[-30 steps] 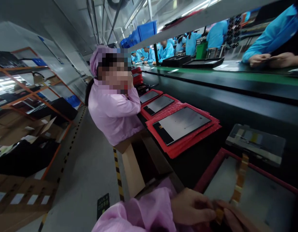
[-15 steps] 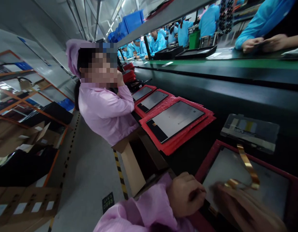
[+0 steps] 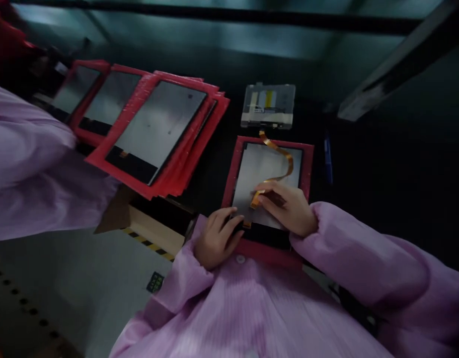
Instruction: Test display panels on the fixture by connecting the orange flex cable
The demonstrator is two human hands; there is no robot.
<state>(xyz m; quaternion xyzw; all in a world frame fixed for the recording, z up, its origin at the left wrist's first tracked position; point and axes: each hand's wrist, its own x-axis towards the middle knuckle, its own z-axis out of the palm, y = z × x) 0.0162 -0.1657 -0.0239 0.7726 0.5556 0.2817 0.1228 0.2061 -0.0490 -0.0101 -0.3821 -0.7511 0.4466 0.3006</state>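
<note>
A grey display panel [image 3: 265, 169] lies in a red tray [image 3: 307, 164] on the dark bench in front of me. An orange flex ribbon [image 3: 281, 161] curls across the panel from a small clear-cased test board [image 3: 268, 104] behind it. My right hand [image 3: 287, 209] pinches the near end of the ribbon over the panel. My left hand [image 3: 216, 238] rests on the panel's near left corner, fingers pressed down on its edge. Both sleeves are pink.
A stack of red trays [image 3: 199, 144] with a panel on top lies to the left, with two more trays [image 3: 99, 97] beyond. A co-worker's pink sleeve [image 3: 32, 164] fills the left edge. A blue pen [image 3: 328, 159] lies right of my tray. A cardboard box [image 3: 140, 223] stands below the bench.
The view has swung down from the co-worker and the line onto my bench. My right hand has brought the ribbon's end down onto the panel; my left hand stays at the near corner.
</note>
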